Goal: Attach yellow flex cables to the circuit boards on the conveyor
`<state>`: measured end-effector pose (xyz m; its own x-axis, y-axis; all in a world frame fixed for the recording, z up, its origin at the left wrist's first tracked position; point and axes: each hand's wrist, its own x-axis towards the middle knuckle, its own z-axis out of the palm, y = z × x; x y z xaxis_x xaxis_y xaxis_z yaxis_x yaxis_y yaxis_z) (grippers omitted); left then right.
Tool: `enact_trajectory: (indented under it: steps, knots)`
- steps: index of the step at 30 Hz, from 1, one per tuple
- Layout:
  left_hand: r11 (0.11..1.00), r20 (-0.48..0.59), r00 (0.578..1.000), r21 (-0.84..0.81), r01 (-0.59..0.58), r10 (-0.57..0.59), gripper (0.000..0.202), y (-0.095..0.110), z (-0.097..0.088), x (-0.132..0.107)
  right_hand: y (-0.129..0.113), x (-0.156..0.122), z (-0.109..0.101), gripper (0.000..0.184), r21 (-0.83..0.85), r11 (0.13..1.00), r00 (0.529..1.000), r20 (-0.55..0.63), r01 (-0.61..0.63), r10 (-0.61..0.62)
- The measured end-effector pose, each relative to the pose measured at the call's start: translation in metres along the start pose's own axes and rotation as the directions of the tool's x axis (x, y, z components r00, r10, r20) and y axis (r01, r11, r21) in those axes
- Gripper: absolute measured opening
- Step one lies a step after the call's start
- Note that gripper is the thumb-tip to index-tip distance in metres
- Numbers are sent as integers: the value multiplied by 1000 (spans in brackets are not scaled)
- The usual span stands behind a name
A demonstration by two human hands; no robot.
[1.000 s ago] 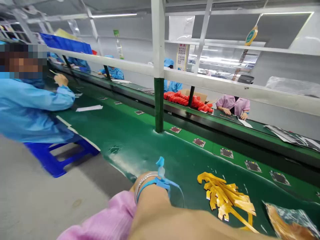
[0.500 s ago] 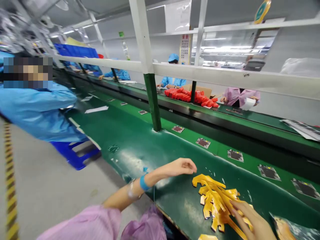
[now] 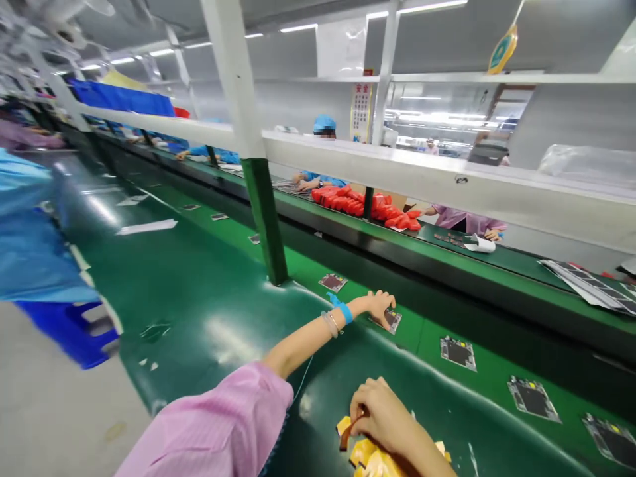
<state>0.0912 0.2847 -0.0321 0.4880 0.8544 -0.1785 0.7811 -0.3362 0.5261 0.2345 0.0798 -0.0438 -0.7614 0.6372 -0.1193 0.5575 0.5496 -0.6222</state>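
Note:
My left hand (image 3: 381,307), with a blue band at its wrist, reaches onto the green conveyor belt. Its fingers curl over a circuit board (image 3: 394,322) and seem to grip its edge; the hand covers part of the board. Nearer to me, my right hand (image 3: 380,414) is closed, pinching an orange-brown flat flexible strip (image 3: 346,437) between thumb and fingers. Below that hand lies a pile of yellow flat strips (image 3: 376,462), partly hidden by the hand and forearm.
Several more circuit boards (image 3: 458,352) lie spaced along the conveyor belt (image 3: 422,338). A green post (image 3: 265,222) rises beside it. On the far line sits a heap of red pieces (image 3: 342,200), with people behind. A person in a blue sleeve (image 3: 30,225) is at left.
My left hand has moved forward from the worktop to a board on the belt. My right hand has lifted a strip at the pile. The view has shifted, and the person at left shows less.

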Motion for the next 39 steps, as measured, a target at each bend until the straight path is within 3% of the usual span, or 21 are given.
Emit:
enact_trajectory:
  steps: [5, 7, 9, 11, 13, 14, 16, 20, 23, 25, 27, 30, 33, 35, 37, 39]
  knots:
    - [997, 20, 997, -38, -67, 68, 59, 10, -4, -4, -8, -4, -10, 21, 173, 985, 987, -157, 8, 19]
    - [987, -28, 993, -114, -115, 113, 46, 20, -8, -19, -14, -15, -16, 20, 231, 973, 966, -255, 23, 38]
    - [967, -111, 984, -202, -158, 138, 33, 32, -12, -43, -20, -28, -22, 28, 333, 943, 913, -387, 10, 127]
    - [935, -197, 969, -290, -202, 148, 29, 45, -12, -77, -26, -43, -27, 33, 481, 877, 776, -553, 1, 302]
    - [873, -227, 963, -428, -235, 148, 32, 58, -6, -117, -34, -56, -31, 35, 595, 803, 576, -662, 15, 480]
    - [777, -221, 966, -582, -238, 131, 36, 64, -1, -138, -39, -61, -31, 37, 623, 782, 498, -682, 10, 536]
    - [649, -184, 978, -732, -206, 103, 37, 71, 13, -178, -48, -67, -28, 38, 643, 764, 441, -670, -59, 597]
    - [675, -145, 988, -723, -146, 59, 28, 77, 39, -233, -62, -69, -6, 36, 678, 702, 509, -534, -219, 675]
    - [687, -163, 987, -716, -125, 10, 25, 76, 50, -247, -67, -67, 9, 38, 709, 653, 492, -483, -266, 724]
    - [693, -170, 985, -713, -109, -20, 25, 75, 54, -251, -68, -66, 13, 38, 711, 640, 456, -485, -292, 747]
    - [688, -153, 987, -721, -82, -43, 25, 75, 57, -254, -69, -65, 14, 39, 693, 646, 449, -490, -319, 747]
    - [690, -112, 991, -723, -32, -72, 25, 77, 61, -258, -69, -66, 17, 39, 641, 685, 478, -507, -346, 717]
    - [705, -102, 990, -709, -6, -95, 25, 76, 63, -257, -69, -71, 24, 33, 525, 777, 516, -585, -347, 625]
    - [641, -52, 997, -767, 2, -64, 27, 72, 62, -252, -70, -78, 25, 27, 493, 818, 566, -600, -294, 565]
    - [534, 45, 999, -845, 36, 3, 31, 67, 57, -245, -71, -84, 22, 32, 588, 777, 603, -541, -228, 586]
    - [502, 139, 988, -861, 84, 73, 35, 63, 51, -240, -71, -88, 17, 32, 723, 662, 626, -426, -200, 654]
